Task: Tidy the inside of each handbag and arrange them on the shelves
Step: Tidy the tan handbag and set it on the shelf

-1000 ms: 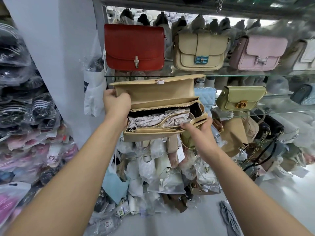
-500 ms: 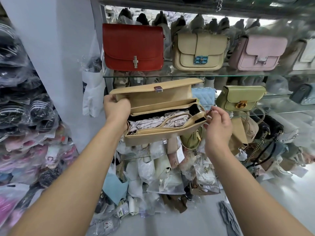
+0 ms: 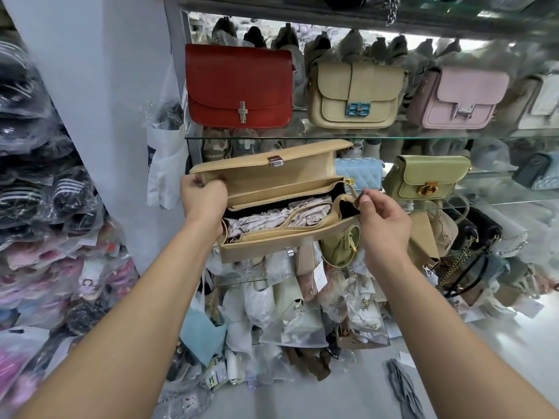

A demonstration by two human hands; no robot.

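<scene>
Left grip (image 3: 204,198) holds handbag (image 3: 272,179) before shelves (image 3: 393,137).

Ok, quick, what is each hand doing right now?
Left hand: grips the left end of the open tan handbag.
Right hand: pinches the zip at the bag's right end.

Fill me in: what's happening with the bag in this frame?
A person holds an open tan handbag with its flap up. The left hand grips its left end. The right hand pinches the right end of the inner zip compartment, which is unzipped, with crumpled stuffing paper showing inside. A red bag, a beige bag and a pink bag stand on the glass shelf above it.
</scene>
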